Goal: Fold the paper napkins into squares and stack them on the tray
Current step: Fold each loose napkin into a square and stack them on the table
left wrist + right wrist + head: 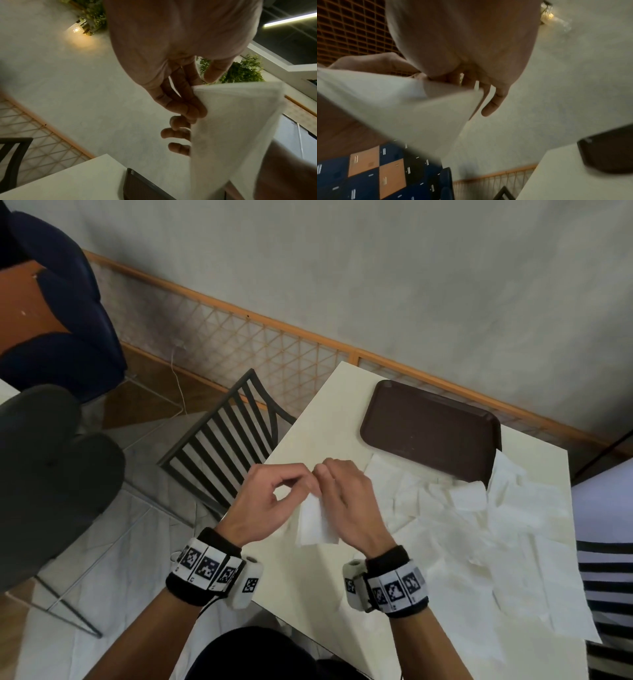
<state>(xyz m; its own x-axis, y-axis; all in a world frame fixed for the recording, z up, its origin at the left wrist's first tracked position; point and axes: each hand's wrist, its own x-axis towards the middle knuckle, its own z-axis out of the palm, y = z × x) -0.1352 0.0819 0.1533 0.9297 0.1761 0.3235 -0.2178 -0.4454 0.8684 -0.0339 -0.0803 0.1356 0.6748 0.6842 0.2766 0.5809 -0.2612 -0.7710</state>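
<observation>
Two hands are working above the near edge of the cream table [308, 594] in the head view. The left hand [270, 501] and the right hand [349, 505] are meeting at the fingertips, both pinching the top edge of one white napkin [317, 523], which is hanging down between them, clear of the table. The brown tray [431, 429] is sitting at the far side of the table with nothing on it. A loose spread of napkins [496, 542] is lying flat between the tray and the near right corner, some of them touching the tray's near rim. A dark slatted chair [233, 433] is standing just beside the table's left edge.

Left wrist view: the left hand [171, 67] is curling its fingers [187, 108] onto the napkin [236, 128] at its upper corner; the sheet is falling away below. A corner of the tray [137, 186] is showing on the table [68, 182].

Right wrist view, blurred: the right hand [462, 47] is gripping the napkin [402, 105] along its top edge, little finger [493, 105] sticking out free. The tray [607, 151] is showing dark at right.
</observation>
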